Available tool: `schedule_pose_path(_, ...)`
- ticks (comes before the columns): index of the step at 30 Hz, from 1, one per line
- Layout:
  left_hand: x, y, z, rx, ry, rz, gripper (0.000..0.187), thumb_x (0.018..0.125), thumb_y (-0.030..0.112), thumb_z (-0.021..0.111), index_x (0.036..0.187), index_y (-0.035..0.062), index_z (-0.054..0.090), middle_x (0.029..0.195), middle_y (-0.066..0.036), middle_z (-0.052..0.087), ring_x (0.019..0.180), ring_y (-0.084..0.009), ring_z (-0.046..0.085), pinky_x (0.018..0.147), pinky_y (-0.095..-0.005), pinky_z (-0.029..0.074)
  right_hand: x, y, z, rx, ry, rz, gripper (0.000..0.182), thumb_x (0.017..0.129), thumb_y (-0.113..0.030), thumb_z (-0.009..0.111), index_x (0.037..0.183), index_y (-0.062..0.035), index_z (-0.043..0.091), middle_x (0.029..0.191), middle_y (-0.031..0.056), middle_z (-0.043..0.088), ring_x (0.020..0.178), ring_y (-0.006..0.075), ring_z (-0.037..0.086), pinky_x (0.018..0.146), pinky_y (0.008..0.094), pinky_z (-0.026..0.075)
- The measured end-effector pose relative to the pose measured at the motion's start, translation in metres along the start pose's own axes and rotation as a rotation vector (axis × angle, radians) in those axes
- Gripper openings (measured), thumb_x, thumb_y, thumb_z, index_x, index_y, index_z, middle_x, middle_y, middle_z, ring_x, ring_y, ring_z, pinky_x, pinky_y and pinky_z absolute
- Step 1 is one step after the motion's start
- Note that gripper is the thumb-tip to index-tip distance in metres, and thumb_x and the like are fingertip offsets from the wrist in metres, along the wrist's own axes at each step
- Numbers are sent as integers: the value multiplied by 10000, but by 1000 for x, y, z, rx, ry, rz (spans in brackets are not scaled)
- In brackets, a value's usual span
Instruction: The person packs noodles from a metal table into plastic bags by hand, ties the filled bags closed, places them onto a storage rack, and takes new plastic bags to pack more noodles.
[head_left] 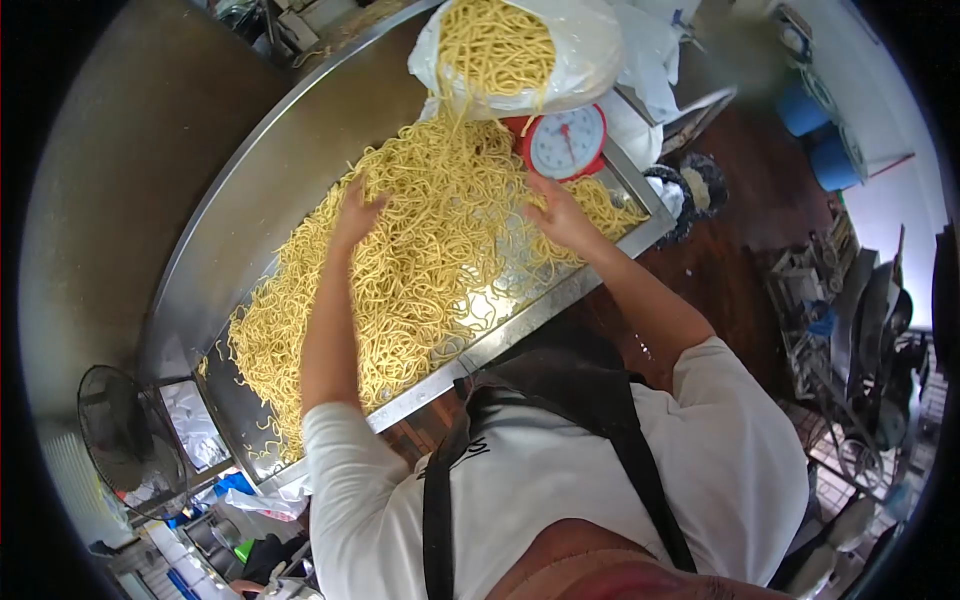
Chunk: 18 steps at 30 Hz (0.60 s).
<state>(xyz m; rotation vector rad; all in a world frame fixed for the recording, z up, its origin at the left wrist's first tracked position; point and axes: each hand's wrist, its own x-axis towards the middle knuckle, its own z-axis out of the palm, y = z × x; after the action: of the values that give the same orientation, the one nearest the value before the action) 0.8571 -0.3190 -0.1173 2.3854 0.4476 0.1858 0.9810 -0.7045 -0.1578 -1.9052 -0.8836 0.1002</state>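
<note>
A broad heap of yellow noodles (390,290) covers much of a metal tray table (300,150). At the heap's far left part, my left hand (357,215) is over the noodles with its fingers apart, somewhat blurred. My right hand (562,218) is at the heap's right side, just below the scale, with thumb and fingers spread. Neither hand holds noodles that I can see. A red scale with a round white dial (566,142) stands at the far edge of the heap. On top of it rests a clear plastic bag (585,55) filled with noodles, some strands hanging from its mouth.
The tray table has a raised metal rim (520,328) along my side. A round fan (128,440) stands at the lower left. Blue buckets (835,160) are at the upper right, and a rack with pans (880,310) is on the right. Another person's hand (245,587) shows at the bottom left.
</note>
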Motion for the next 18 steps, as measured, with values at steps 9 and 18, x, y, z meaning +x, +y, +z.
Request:
schedule_pose_path(9,32,119,128,-592,49,118,409,1016,302,482,1307,14,487,1006,-129,617,878,-249,594,825,-363,473,109,-79,29,527,71,177,734,844,-362,718,1405,4,417,1339,203,538,1204,288,550,1009,355,421)
schedule_pose_path(18,-54,88,134,-288,170,49,386,1034,329,424,1026,2,629,880,-200,651,792,-345,619,751,-407,479,196,-33,114,728,-73,447,550,884,-410,684,1235,7,604,1086,116,660,850,190,612,840,342,484)
